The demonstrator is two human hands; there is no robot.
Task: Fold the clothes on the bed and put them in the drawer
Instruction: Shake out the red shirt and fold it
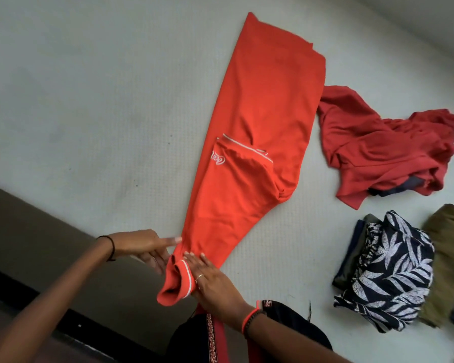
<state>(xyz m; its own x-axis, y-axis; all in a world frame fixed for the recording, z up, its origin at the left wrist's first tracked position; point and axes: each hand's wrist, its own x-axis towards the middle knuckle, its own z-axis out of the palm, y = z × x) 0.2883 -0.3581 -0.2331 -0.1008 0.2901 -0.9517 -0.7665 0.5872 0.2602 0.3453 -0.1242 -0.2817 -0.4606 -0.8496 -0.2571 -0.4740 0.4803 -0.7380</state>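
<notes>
Head view looking down on a bed (95,82) covered in a pale grey-white textured surface that fills most of the frame. Along its lower left edge runs a dull brown band (37,226), with a darker strip beyond it.

An orange shirt (260,132) lies flat on the bed, folded lengthwise into a long narrow shape that runs diagonally from the top centre down to the lower middle. One sleeve with white trim and white script lettering is folded onto its front. Its collar (178,281), edged with a white stripe, sits at the near end, curled open.

Right of the shirt and just beside it, a dark red garment (378,148) lies crumpled. Nearer the right edge is a pile of folded clothes: a navy and white leaf-print garment (393,271) on top, with an olive garment (448,244) beside it.

Both bare forearms reach in from the bottom of the frame. The left hand (147,247), a dark band on its wrist, comes from the left with fingers stretched out straight, their tips touching the shirt's edge by the collar; it grips nothing. The right hand (210,281), wearing a ring and orange and dark bracelets, lies flat with fingers spread, pressing down on the shirt just beside the collar
</notes>
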